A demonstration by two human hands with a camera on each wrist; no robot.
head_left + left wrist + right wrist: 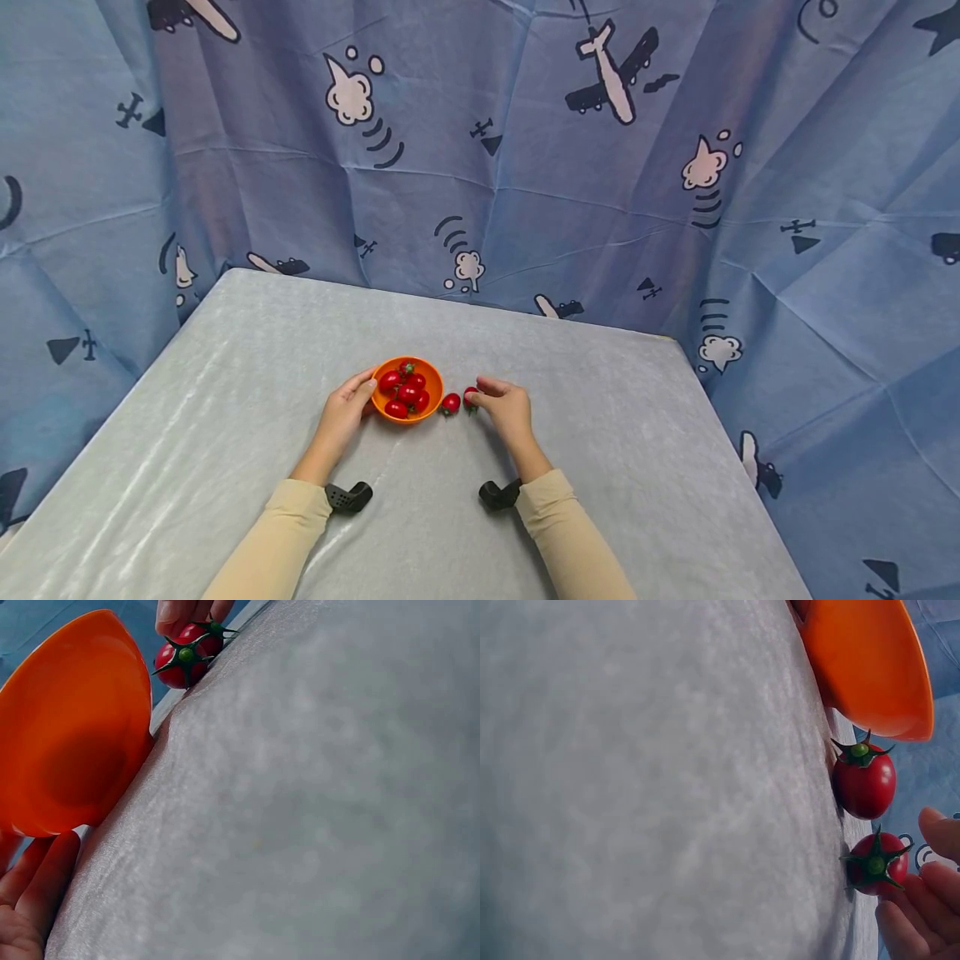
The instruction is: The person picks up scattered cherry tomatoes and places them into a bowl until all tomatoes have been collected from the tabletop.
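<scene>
An orange bowl (441,400) holding several red cherry tomatoes (408,393) stands on the table. My left hand (343,414) holds its left side, thumb at the rim, and the left wrist view shows fingers (46,881) against the bowl's lower part. Two more tomatoes with green stems lie right of the bowl: a nearer tomato (864,784) close to its side, and an outer tomato (877,864) beside my right hand (510,414). The right wrist view shows that hand's fingers (922,907) at the outer tomato, with the thumb apart from it.
A pale grey cloth covers the table (600,400). Behind and beside it hangs a blue curtain (525,167) printed with airplanes and clouds. Black wrist devices (349,497) are worn on both wrists.
</scene>
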